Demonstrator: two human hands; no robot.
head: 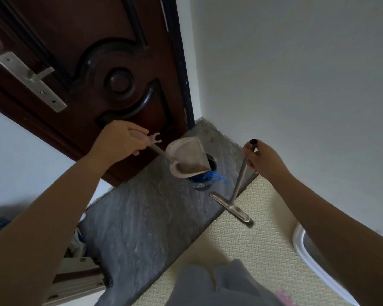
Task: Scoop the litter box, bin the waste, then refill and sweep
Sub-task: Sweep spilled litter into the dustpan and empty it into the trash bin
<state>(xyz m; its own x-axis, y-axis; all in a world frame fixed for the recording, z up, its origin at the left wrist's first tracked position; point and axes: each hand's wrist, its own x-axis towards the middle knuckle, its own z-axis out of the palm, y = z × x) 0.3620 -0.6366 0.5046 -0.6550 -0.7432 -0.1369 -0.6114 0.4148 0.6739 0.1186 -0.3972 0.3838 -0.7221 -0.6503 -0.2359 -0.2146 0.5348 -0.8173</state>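
Head view, the only one. At 10 o'clock we see the left hand (119, 140) with its fingers curled round the handle of a pinkish-beige dustpan (186, 160), a forked clip sticking up just past the knuckles. The pan is off the floor and tipped, front lip lowest, right over a small dark bin (211, 163) near the centre. The bin carries a blue bag liner (212, 176), and the pan hides most of its mouth. We note a greyish, dusty film inside the pan; we cannot tell single grains. At 2 o'clock from centre the right hand (265, 160) grips the top of a metal-handled broom (239, 182), thumb beside the black end cap. The handle slants down to the brush head (232, 208), which sits where the dark grey stone slab (142, 217) meets a cream textured mat (252, 239). The bin stands on the slab, just beyond the brush head, in the corner between a dark brown panelled door (97, 62) and a white wall (296, 74). A metal lock plate (31, 80) sits on the door at 10 o'clock. At 4 o'clock a white curved rim (305, 250) lies on the mat, partly behind the right forearm; we cannot tell what it belongs to. Grey trouser legs (230, 283) at 6 o'clock.
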